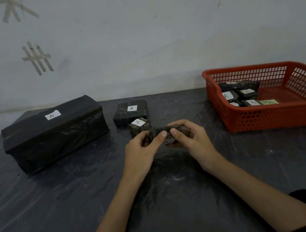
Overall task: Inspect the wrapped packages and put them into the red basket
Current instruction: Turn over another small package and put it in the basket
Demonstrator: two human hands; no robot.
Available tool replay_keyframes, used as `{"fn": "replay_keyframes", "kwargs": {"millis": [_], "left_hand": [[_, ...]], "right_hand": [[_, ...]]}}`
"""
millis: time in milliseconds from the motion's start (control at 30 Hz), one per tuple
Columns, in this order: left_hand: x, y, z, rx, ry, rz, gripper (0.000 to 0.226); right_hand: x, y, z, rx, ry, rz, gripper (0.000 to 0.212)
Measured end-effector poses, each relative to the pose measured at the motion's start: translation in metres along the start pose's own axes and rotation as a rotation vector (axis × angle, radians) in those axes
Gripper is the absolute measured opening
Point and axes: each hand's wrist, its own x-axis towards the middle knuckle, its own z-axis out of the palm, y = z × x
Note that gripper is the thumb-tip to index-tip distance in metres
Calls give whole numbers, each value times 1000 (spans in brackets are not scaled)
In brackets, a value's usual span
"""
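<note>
A small dark wrapped package (pixel 160 131) is held above the table's middle between both hands. My left hand (pixel 143 149) grips its left end and my right hand (pixel 190 140) grips its right end, thumbs on top. Just behind it sits a small cube-shaped package (pixel 139 126) with a white "A" label, and behind that a flat square package (pixel 130 112) with the same label. A large black wrapped box (pixel 54 134) lies at the left. The red basket (pixel 269 116) stands at the right with several labelled packages (pixel 240 94) inside.
The table (pixel 81 198) is covered in crinkled black plastic sheet. A grey wall with strips of tape (pixel 37 57) rises behind it. The basket's right half shows bare red floor.
</note>
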Motion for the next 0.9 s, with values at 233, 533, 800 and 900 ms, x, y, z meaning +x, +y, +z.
{"fn": "replay_keyframes", "kwargs": {"millis": [233, 533, 800, 900], "left_hand": [[2, 3, 2, -357, -47, -71, 18], [2, -4, 3, -82, -43, 88, 24], [2, -3, 2, -182, -68, 56, 17], [3, -3, 4, -172, -84, 48, 26]], "right_hand": [[-1, 0, 3, 135, -20, 118, 23], [-2, -1, 1, 40, 31, 81, 24], [-5, -3, 0, -18, 5, 31, 23], [-4, -5, -2, -33, 30, 3, 17]]}}
